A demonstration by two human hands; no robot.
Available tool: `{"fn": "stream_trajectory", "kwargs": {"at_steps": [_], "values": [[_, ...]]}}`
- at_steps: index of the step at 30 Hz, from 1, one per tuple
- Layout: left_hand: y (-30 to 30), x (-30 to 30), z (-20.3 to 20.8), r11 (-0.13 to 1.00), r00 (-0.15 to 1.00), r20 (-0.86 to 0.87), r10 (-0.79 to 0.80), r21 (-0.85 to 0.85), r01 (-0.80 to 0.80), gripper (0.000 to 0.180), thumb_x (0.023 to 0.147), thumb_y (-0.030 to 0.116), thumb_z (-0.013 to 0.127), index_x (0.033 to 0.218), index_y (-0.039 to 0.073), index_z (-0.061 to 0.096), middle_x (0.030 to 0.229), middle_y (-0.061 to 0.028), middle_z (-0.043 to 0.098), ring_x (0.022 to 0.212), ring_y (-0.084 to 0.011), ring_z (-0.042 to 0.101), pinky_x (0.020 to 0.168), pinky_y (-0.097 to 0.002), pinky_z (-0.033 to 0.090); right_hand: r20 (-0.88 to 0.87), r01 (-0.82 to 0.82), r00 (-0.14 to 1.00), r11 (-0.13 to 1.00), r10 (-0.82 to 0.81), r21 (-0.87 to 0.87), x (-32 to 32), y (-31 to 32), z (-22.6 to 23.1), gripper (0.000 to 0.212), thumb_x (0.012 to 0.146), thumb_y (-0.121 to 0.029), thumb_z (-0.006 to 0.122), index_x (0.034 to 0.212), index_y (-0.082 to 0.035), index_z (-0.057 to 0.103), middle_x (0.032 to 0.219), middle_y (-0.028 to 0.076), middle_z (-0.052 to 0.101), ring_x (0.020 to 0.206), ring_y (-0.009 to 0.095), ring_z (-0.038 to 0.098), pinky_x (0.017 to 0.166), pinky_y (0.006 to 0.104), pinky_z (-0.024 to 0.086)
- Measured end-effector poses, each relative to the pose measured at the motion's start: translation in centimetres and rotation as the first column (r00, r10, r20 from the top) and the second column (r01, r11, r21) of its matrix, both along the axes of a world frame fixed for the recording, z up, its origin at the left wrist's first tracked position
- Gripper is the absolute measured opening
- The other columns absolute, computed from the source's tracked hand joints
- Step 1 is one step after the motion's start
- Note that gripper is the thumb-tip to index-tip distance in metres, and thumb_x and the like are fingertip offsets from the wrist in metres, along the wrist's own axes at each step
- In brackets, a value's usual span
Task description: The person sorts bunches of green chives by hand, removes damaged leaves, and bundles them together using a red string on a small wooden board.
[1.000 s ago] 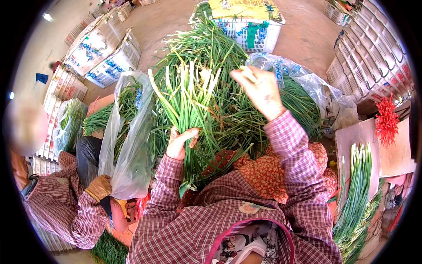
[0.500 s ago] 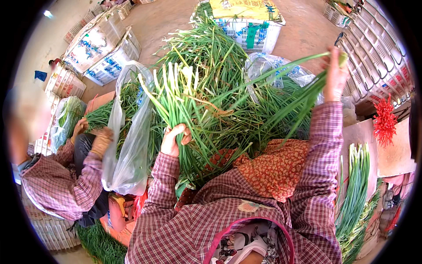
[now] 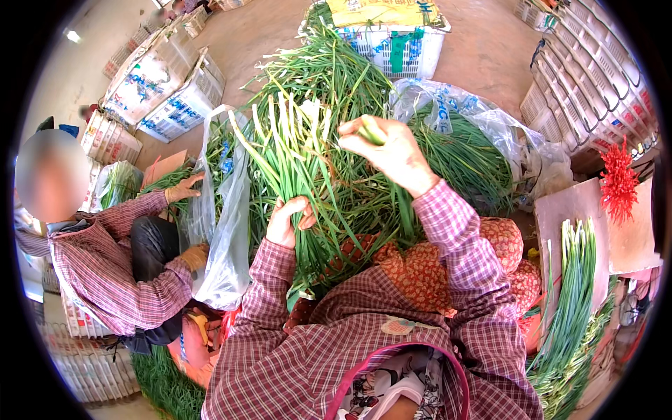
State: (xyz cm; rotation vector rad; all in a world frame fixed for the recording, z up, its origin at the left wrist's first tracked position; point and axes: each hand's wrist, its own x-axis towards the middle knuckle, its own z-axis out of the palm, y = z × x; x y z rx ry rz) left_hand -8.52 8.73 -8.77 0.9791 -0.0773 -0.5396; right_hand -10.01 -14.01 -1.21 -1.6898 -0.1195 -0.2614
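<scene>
My left hand (image 3: 290, 222) is gripping a bunch of green onions (image 3: 297, 168), fingers wrapped, white ends pointing up; my right hand (image 3: 395, 150) is hovering beside it, fingers pinching a pale stalk (image 3: 374, 130). Clear bags (image 3: 231, 259) left and right are holding more greens (image 3: 462, 164) (blue printing (image 3: 441, 117) is showing). Beyond, a yellow sack (image 3: 383, 12) is topping a white crate (image 3: 423, 64) on brown floor (image 3: 483, 42).

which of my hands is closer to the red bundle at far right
Right. Your right hand is well to the left of the red bundle; your left hand, closed around green stalks, is even farther left.
</scene>
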Motion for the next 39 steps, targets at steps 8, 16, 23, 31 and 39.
{"fn": "stream_trajectory", "kwargs": {"at_steps": [8,16,23,31,39], "values": [[-1.1,-0.4,0.6,0.998,0.998,0.053,0.041,0.051,-0.044,0.017,0.070,0.010,0.065,0.061,0.000,0.055,0.053,-0.0073,0.052,0.038,-0.0140,0.042,0.036,-0.0252,0.032,0.083,0.019,0.997,0.987,-0.006,-0.158,0.2,1.6,-1.1,0.018,0.074,-0.018,0.064,0.076,-0.001,0.060,0.063,0.008,0.058,0.056,0.007,0.051,0.054,0.0251,0.044],[0.1,0.8,-0.9,0.992,0.992,0.024,0.126,0.013,-0.127,0.018,0.069,0.013,0.067,0.068,0.000,0.056,0.057,-0.0077,0.053,0.039,-0.0143,0.043,0.038,-0.0259,0.033,-0.074,-0.300,0.944,0.745,0.322,-0.596,-2.8,0.7,-3.8,0.022,0.075,-0.029,0.066,0.071,-0.007,0.063,0.064,0.005,0.063,0.052,0.014,0.058,0.051,0.0283,0.046],[-0.3,0.3,-0.6,0.996,0.996,0.042,0.078,0.029,-0.080,0.018,0.070,0.014,0.065,0.068,0.000,0.055,0.054,-0.0062,0.050,0.037,-0.0123,0.040,0.037,-0.0238,0.032,0.108,0.182,0.983,0.893,-0.150,-0.412,-0.6,-2.1,-3.4,0.021,0.074,-0.030,0.066,0.078,-0.010,0.061,0.069,0.008,0.062,0.061,0.019,0.060,0.058,0.0312,0.047],[-1.4,-0.1,0.3,0.998,1.000,0.018,-0.015,0.069,0.014,0.022,0.068,0.014,0.066,0.057,0.000,0.054,0.052,-0.0089,0.052,0.039,-0.0167,0.045,0.038,-0.0262,0.032,-0.076,0.127,0.989,0.991,-0.130,-0.038,0.8,0.9,0.8,0.024,0.078,-0.028,0.063,0.085,-0.005,0.063,0.075,0.004,0.063,0.067,0.009,0.054,0.065,0.0249,0.043],[-1.8,0.0,-0.3,1.000,1.000,0.007,0.002,0.021,-0.002,0.018,0.071,0.014,0.064,0.068,-0.002,0.058,0.058,-0.0095,0.055,0.041,-0.0178,0.048,0.040,-0.0279,0.037,-0.067,0.118,0.993,0.939,-0.101,0.323,1.2,0.1,-0.6,0.016,0.085,-0.027,0.055,0.085,-0.011,0.055,0.085,-0.002,0.060,0.063,0.003,0.053,0.045,0.0155,0.037]]}}
